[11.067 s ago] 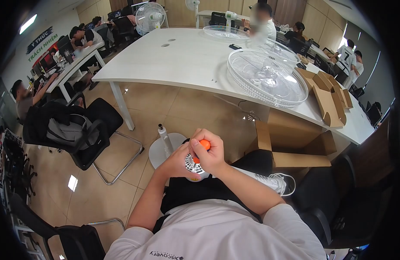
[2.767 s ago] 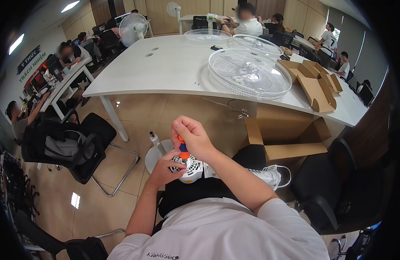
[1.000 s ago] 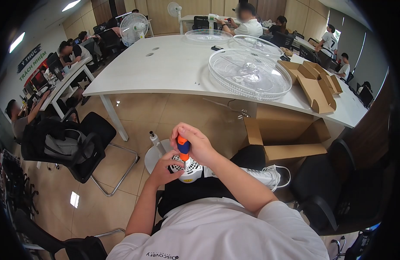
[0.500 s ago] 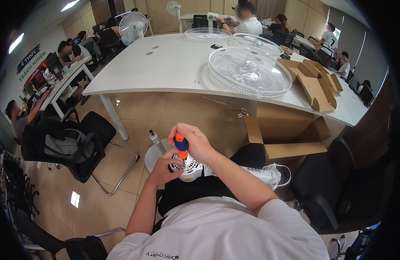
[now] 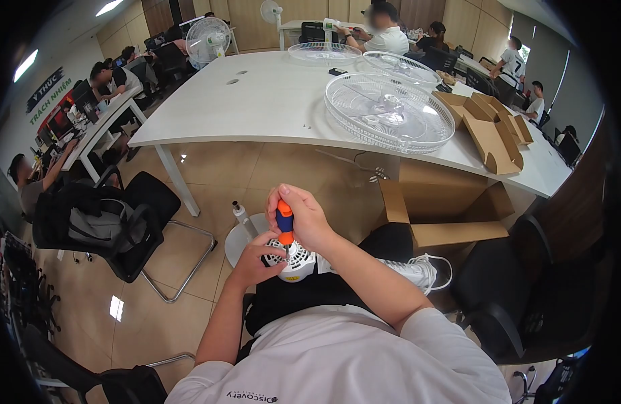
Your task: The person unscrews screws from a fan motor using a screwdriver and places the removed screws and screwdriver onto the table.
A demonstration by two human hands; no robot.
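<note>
My right hand point(image 5: 301, 219) is wrapped around the orange and blue handle of a screwdriver point(image 5: 284, 221). The tool stands nearly upright, its shaft pointing down at the vented back of a white fan motor housing point(image 5: 297, 261). That housing rests on my lap and has a yellow label on its near side. Thumb and fingers of my left hand point(image 5: 255, 261) curve around the housing's left side, close to the screwdriver's shaft. The screwdriver's tip and any screw under it are too small to make out. Just beyond, a white fan stand point(image 5: 242, 215) rises from its round base on the floor.
On the white table point(image 5: 209, 101) lie clear fan grilles point(image 5: 391, 111) and cardboard pieces point(image 5: 489, 131). An open carton point(image 5: 452, 212) stands below its front edge. A chair with a backpack point(image 5: 105, 222) is at left, another chair point(image 5: 505, 289) at right. Several people sit farther back.
My right hand and the screwdriver handle have shifted slightly to the right, and the grip has turned a little. My left hand stays nearly still at the housing.
</note>
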